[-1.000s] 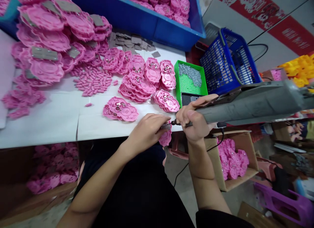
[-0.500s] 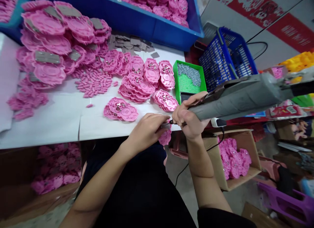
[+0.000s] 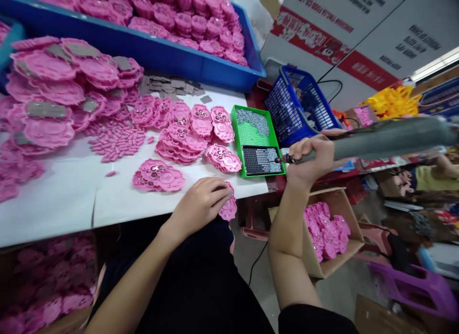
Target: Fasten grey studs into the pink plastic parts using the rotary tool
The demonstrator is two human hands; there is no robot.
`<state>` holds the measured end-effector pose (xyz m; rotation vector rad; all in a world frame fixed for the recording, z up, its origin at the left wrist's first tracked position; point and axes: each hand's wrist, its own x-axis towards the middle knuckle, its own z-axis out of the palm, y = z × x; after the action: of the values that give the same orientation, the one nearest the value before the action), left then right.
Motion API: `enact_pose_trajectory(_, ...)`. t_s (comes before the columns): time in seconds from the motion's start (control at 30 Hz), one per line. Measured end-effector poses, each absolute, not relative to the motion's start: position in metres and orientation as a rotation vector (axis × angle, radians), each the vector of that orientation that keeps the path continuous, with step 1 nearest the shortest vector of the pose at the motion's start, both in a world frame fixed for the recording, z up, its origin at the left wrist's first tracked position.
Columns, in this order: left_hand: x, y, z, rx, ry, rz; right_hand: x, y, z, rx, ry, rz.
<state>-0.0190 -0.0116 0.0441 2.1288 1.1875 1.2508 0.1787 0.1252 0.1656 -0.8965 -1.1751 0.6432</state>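
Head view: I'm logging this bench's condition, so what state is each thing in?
Left hand, closed on a pink piece
Pink piece, partly covered
Right hand, wrapped around the grey tool
Grey tool, held, tip at the black grid
Black grid, partly filled with screws
Green tray, open, loose screws inside
Blue bin, open, piled with pink parts
Blue basket, open
Cardboard box, open, pink parts inside

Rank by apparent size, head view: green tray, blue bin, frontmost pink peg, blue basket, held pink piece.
1. Blue bin, partly out of frame
2. Blue basket
3. Green tray
4. Pink piece in the left hand
5. Frontmost pink peg
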Motion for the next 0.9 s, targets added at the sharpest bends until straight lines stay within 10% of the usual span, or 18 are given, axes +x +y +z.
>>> enact_pose_trajectory(0.9,-0.018,-0.01,0.04,2.07,1.263,1.236,0.167,0.139,0.132,-0.867,-1.163,0.681)
